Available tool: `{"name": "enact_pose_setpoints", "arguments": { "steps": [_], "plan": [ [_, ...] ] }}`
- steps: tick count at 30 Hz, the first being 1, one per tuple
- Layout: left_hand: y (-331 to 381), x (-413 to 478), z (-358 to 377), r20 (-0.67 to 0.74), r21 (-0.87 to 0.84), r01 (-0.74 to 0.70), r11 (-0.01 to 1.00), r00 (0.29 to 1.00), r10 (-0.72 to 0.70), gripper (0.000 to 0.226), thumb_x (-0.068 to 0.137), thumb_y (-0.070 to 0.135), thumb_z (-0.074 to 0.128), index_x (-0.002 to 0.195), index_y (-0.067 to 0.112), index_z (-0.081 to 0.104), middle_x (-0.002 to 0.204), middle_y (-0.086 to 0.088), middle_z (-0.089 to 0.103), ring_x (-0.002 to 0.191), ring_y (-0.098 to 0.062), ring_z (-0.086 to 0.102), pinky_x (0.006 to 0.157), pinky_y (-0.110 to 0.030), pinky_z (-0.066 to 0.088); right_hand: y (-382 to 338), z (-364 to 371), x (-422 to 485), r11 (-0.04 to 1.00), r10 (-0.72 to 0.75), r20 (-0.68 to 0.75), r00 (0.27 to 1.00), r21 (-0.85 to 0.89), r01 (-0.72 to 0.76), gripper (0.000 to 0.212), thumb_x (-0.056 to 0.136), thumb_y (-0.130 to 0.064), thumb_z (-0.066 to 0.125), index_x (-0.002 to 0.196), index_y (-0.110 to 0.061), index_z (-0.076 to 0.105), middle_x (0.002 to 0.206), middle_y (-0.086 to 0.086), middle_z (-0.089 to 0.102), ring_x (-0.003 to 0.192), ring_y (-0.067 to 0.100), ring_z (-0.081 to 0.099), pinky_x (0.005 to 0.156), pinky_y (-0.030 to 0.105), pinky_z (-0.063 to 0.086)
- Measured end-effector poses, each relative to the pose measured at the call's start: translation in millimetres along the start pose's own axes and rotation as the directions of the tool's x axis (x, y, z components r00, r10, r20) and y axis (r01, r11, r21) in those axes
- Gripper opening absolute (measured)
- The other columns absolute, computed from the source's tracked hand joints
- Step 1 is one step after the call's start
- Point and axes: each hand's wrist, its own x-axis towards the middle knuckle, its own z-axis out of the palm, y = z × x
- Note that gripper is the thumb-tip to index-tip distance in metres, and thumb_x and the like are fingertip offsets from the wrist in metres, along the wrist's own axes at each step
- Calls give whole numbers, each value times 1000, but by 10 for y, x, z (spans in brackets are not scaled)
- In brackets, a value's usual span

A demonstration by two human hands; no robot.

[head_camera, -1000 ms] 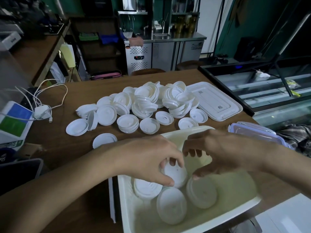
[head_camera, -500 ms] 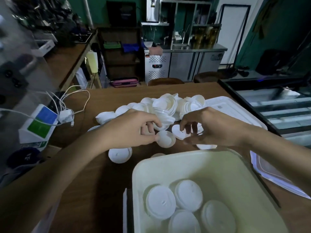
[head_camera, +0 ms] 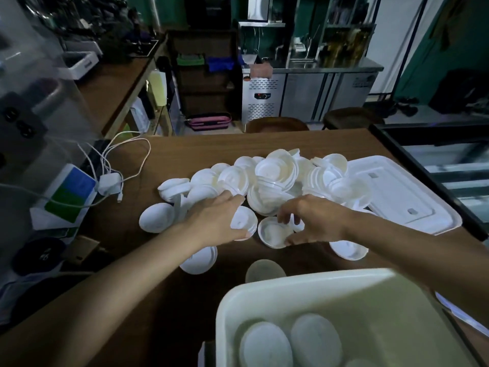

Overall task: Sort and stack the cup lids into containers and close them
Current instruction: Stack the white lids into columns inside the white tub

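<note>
A heap of white cup lids [head_camera: 277, 178] covers the middle of the brown table [head_camera: 211, 152]. My left hand [head_camera: 214, 221] lies over a single lid [head_camera: 244, 222] at the heap's near edge, thumb under its rim. My right hand [head_camera: 315, 221] pinches an upturned lid [head_camera: 274, 233] beside it. A cream container [head_camera: 304, 284] stands at the near edge with lids [head_camera: 264, 345] lying flat inside. A white container cover [head_camera: 404, 197] rests at the right.
Loose lids lie at the left [head_camera: 156, 217], near my left forearm [head_camera: 199, 262] and under my right forearm [head_camera: 349, 251]. A charger with white cables [head_camera: 109, 182] and a blue-green box [head_camera: 70, 194] sit at the table's left. A dark glass case [head_camera: 436, 154] borders the right.
Both hands left the container, where they were setting lids, and reached forward to the heap. They now grip single lids at its near edge.
</note>
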Motion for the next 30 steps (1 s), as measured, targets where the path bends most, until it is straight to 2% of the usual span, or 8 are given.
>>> {"name": "enact_pose_setpoints", "arguments": {
  "steps": [2, 4, 8, 13, 20, 24, 26, 30],
  "plan": [
    [12, 39, 36, -26, 9, 7, 1000, 1000, -7, 62, 81, 74, 66, 122, 30, 50, 132, 10, 54, 116, -21, 57, 75, -36, 42, 7, 37, 39, 1000, -4, 8, 1000, -18, 4, 47, 80, -47, 83, 119, -30, 64, 105, -20, 61, 90, 4, 60, 70, 14, 44],
    [14, 67, 82, -28, -9, 4, 1000, 1000, -4, 56, 77, 75, 68, 104, 31, 48, 115, 11, 57, 101, -20, 58, 65, -35, 39, 3, 67, 71, 999, -3, 17, 1000, -35, 4, 49, 80, -49, 83, 121, -30, 63, 107, -19, 61, 87, 3, 58, 70, 16, 42],
    [-25, 93, 188, -17, -86, -26, 996, 1000, 25, 54, 69, 72, 74, 92, 30, 49, 97, 12, 58, 89, -17, 60, 63, -34, 44, -29, 93, 104, 996, -13, 21, 1000, -86, 15, 66, 77, -54, 82, 133, -31, 57, 121, -14, 58, 89, 4, 50, 79, 26, 43],
    [-76, -26, 215, -18, -121, -65, 991, 998, 63, 53, 65, 73, 74, 89, 36, 45, 93, 16, 50, 89, -13, 55, 76, -39, 52, -80, 111, 133, 961, -1, 98, 995, -275, 28, 86, 76, -66, 77, 146, -31, 42, 144, -9, 46, 120, 20, 57, 88, 35, 49],
    [-59, -186, 192, -100, -169, -139, 976, 987, 123, 49, 66, 67, 73, 93, 40, 42, 98, 19, 47, 89, -7, 53, 72, -34, 50, -70, 152, 179, 948, 15, 144, 990, -317, 32, 97, 78, -63, 77, 156, -29, 29, 158, 0, 32, 133, 26, 51, 102, 43, 50],
    [-89, -207, 229, -94, -227, -149, 962, 987, 130, 51, 64, 67, 74, 96, 44, 44, 101, 22, 46, 93, -2, 51, 74, -31, 49, -19, 212, 184, 955, 15, 152, 988, -295, 31, 105, 74, -64, 79, 158, -30, 27, 153, 2, 31, 130, 27, 51, 100, 44, 51],
    [-97, -219, 243, -93, -247, -145, 958, 988, 126, 46, 63, 65, 73, 90, 45, 42, 97, 22, 46, 89, -1, 51, 69, -31, 47, 12, 238, 184, 961, 16, 160, 987, -275, 29, 106, 71, -67, 79, 157, -31, 28, 149, 1, 32, 128, 25, 50, 100, 44, 51],
    [-75, -245, 256, -87, -288, -151, 946, 988, 131, 46, 64, 64, 76, 84, 48, 37, 92, 24, 47, 84, 3, 51, 63, -27, 36, 45, 238, 165, 972, -18, 149, 989, -228, 52, 91, 68, -74, 75, 143, -35, 41, 130, -6, 37, 115, 19, 52, 91, 42, 53]
  ]
}}
